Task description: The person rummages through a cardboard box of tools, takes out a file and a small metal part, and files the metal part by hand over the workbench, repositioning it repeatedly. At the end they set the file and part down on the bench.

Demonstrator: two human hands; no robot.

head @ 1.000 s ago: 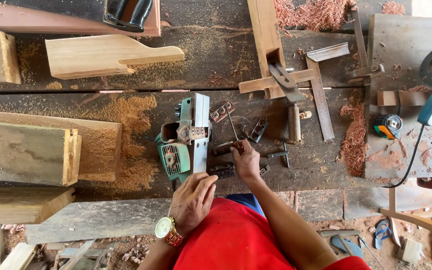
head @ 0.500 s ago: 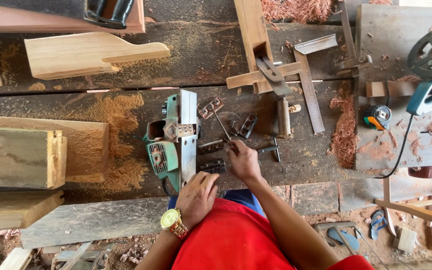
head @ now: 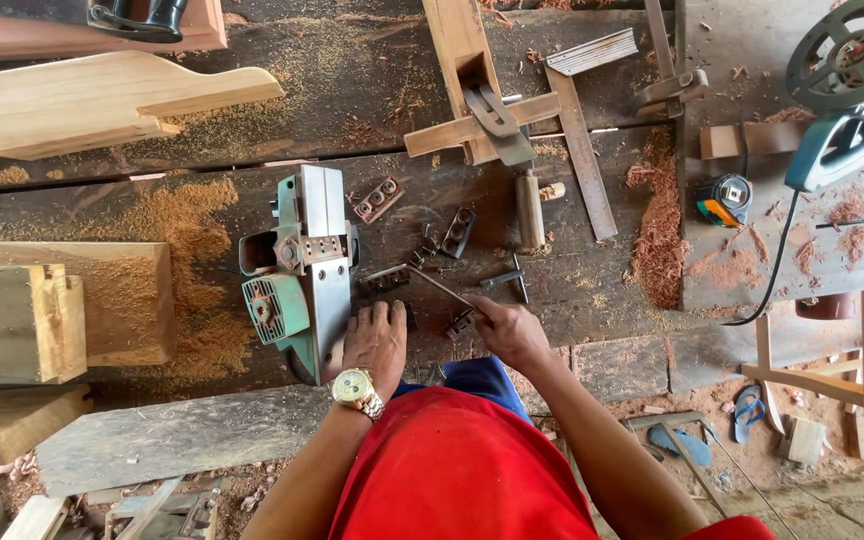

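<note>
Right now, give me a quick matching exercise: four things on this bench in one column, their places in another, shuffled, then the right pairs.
Things:
1. electric planer
2. tape measure
3. thin metal rod
4. wristwatch

Places:
A. held in the right hand
B. on the left hand wrist
C. lying on the bench under the left hand's fingertips
D. far right, beside the reddish shavings

Pairs: 1-C, 2-D, 3-A, 4-B
</note>
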